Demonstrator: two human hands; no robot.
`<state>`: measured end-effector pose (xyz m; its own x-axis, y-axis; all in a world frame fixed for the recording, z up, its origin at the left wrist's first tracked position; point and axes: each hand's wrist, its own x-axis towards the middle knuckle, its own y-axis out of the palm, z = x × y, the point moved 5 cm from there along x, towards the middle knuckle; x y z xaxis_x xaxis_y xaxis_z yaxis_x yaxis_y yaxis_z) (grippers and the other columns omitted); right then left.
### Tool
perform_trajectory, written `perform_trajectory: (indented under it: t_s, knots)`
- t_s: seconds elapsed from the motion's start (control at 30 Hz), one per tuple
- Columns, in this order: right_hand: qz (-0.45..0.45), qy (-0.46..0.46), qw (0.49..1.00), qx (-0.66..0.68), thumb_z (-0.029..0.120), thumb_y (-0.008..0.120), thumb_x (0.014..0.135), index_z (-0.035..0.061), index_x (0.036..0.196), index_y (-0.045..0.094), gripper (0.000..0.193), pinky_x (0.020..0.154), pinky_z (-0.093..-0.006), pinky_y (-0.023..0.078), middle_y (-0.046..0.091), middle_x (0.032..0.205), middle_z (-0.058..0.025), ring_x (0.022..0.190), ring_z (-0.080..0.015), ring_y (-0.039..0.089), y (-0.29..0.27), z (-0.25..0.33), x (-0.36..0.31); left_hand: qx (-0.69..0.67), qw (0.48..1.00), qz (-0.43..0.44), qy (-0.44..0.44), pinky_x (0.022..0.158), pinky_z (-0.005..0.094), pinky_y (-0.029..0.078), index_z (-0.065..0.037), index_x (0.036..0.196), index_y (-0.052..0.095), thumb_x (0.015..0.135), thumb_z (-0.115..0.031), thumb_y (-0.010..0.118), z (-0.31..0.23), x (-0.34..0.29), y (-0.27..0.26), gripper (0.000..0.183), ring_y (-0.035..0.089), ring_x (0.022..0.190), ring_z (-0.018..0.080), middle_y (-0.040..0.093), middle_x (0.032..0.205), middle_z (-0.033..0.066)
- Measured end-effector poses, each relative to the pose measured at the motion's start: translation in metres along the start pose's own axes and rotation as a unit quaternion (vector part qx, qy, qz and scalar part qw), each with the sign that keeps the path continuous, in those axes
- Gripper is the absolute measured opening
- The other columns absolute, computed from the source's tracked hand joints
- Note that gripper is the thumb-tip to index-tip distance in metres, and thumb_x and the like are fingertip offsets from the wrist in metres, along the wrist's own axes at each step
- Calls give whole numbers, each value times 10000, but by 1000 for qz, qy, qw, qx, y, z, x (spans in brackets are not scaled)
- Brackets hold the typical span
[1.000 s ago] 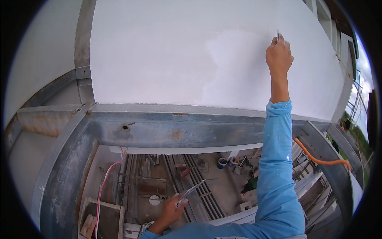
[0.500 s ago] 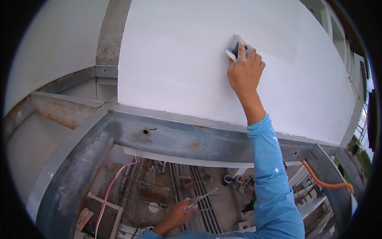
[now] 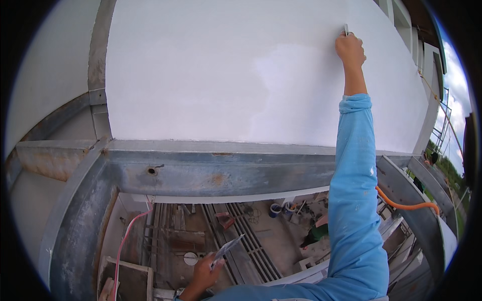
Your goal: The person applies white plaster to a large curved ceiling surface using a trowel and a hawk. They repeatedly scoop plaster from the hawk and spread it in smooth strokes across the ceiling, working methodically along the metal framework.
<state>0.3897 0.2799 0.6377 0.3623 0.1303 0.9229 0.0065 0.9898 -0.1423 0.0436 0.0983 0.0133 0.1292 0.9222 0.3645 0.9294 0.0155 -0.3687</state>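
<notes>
My right arm in a light blue sleeve stretches up to a white wall point(image 3: 196, 75), where my right hand point(image 3: 350, 50) is closed on a putty knife point(image 3: 346, 29). Its blade shows nearly edge-on against the upper part of the wall, and my fingers hide the rest. A brighter white patch spreads over the wall left of the arm, with an uneven edge against the greyer surface. Low in the view, my left hand point(image 3: 205, 272) grips a second flat metal putty knife point(image 3: 229, 248), its blade pointing up and to the right, away from the wall.
A steel beam point(image 3: 251, 175) runs below the wall, joined by side beams. An orange hose point(image 3: 406, 205) hangs over the right beam; a pink cable point(image 3: 125, 236) hangs at left. Far below lie steel bars, buckets point(image 3: 274, 210) and a person in green point(image 3: 316, 233).
My right hand has moved up and right along the wall, turning the putty knife edge-on. My left hand has shifted slightly left, its blade tilted more upward. The view has swung right.
</notes>
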Motion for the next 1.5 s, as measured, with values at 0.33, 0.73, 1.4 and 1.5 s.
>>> perform_trajectory:
  t_s: [0.33, 0.73, 1.4, 1.5]
  knots:
    - [-100, -367, 919, 107, 212, 639, 860, -7, 1274, 589, 471, 908, -491, 369, 589, 1162, -176, 1013, -318, 548, -6, 170, -225, -30, 997, 60, 25, 748, 348, 476, 25, 1089, 628, 981, -283, 578, -56, 30, 31, 331, 623, 816, 308, 642, 936, 186]
    - [124, -368, 907, 166, 40, 610, 798, 23, 1160, 666, 367, 619, -368, 536, 588, 1016, -172, 830, -252, 589, -130, -21, -269, -13, 965, 259, -46, 713, 410, 487, 13, 1029, 656, 944, -257, 591, -9, 23, 116, 290, 645, 780, 361, 649, 834, 210]
    - [359, 170, 553, -732, 219, 638, 825, -28, 963, 691, 288, 783, -451, 521, 700, 973, -235, 888, -377, 673, -632, -513, -37, -104, 783, 594, 151, 755, 408, 488, 21, 1097, 650, 948, -200, 583, -119, 54, 360, 274, 640, 813, 365, 668, 912, 218]
    - [368, 208, 511, -749, 151, 630, 844, -54, 1106, 648, 333, 850, -458, 515, 675, 1052, -259, 957, -411, 654, -692, -583, -56, -102, 782, 600, 138, 755, 404, 488, 22, 1093, 652, 948, -202, 586, -124, 53, 382, 274, 643, 814, 354, 673, 919, 210]
